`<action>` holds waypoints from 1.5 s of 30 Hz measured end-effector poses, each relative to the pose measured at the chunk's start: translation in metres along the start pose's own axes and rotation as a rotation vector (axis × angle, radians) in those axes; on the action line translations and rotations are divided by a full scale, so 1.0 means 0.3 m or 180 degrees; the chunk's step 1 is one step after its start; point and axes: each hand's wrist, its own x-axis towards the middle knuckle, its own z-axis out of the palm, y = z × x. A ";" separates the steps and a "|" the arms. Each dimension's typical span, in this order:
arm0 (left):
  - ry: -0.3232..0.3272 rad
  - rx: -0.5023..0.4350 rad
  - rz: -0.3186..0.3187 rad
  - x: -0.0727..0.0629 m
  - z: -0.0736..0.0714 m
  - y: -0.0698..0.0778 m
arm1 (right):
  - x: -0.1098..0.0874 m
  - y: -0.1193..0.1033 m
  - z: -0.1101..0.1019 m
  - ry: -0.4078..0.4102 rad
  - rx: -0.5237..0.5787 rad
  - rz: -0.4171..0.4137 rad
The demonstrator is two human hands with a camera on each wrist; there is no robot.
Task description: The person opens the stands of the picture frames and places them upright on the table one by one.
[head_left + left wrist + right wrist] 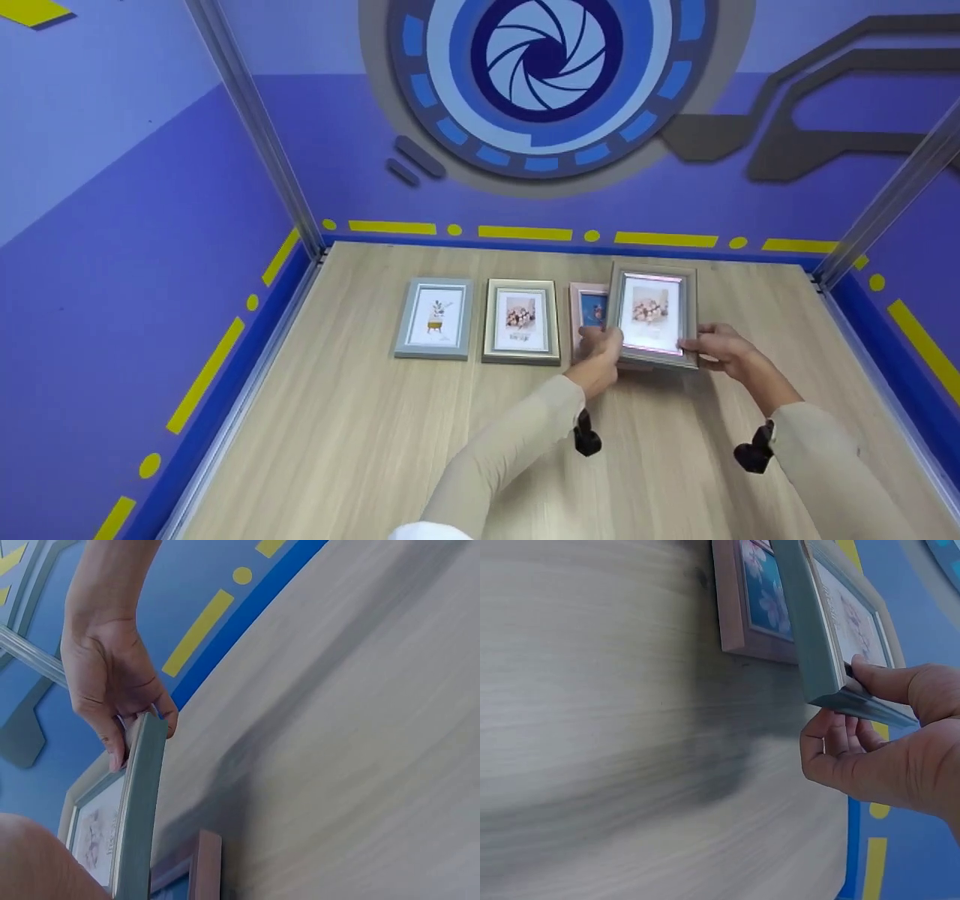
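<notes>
Both hands hold a grey-brown picture frame (690, 315) with a flower print, tilted and raised over the table. At its lower left edge is my left hand (598, 361), gripping its side. My right hand (726, 349) pinches the lower right corner, thumb on the front and fingers behind, as the right wrist view shows. Beneath the raised frame lies a pink frame (733, 607) with a blue flower picture, partly covered by it in the head view. Only a blurred part of the left hand (37, 866) shows in the left wrist view.
To the left, a champagne-gold frame (488, 322) and a light blue-grey frame (402, 345) lie in a row with the pink one on the wood-grain table (360, 435). A blue-purple wall (322, 165) rises behind, and metal posts (259, 124) stand at the corners.
</notes>
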 end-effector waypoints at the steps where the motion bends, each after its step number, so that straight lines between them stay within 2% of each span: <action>1: -0.0079 0.0005 -0.0010 0.003 -0.014 -0.003 | 0.004 -0.003 0.007 0.0005 -0.0035 -0.0012; 7: -0.0424 0.0117 0.0186 0.029 -0.097 -0.025 | 0.012 -0.018 0.043 -0.0057 -0.0129 -0.0107; 12: -0.0684 0.0201 0.0201 0.032 -0.171 -0.037 | 0.003 -0.026 0.070 -0.0109 -0.0149 -0.0179; 19: -0.1299 0.0302 0.0429 0.051 -0.291 -0.084 | -0.016 -0.025 0.125 -0.0115 -0.0254 -0.0394; 24: -0.1576 0.0303 0.0539 0.079 -0.352 -0.099 | -0.021 -0.017 0.165 -0.0122 -0.0194 -0.0474; 29: -0.1733 0.0199 0.0692 0.089 -0.420 -0.093 | -0.003 -0.026 0.210 -0.0121 -0.0157 -0.0556; 35: -0.1817 0.0007 0.0956 0.077 -0.502 -0.095 | 0.022 -0.058 0.257 -0.0229 -0.0080 -0.0738; 42: -0.1972 -0.0037 0.1143 0.053 -0.530 -0.084 | 0.020 -0.063 0.288 -0.0437 0.0049 -0.0881; 45: -0.2013 -0.0054 0.1303 0.037 -0.530 -0.069 | 0.021 -0.059 0.297 -0.0526 0.0156 -0.0872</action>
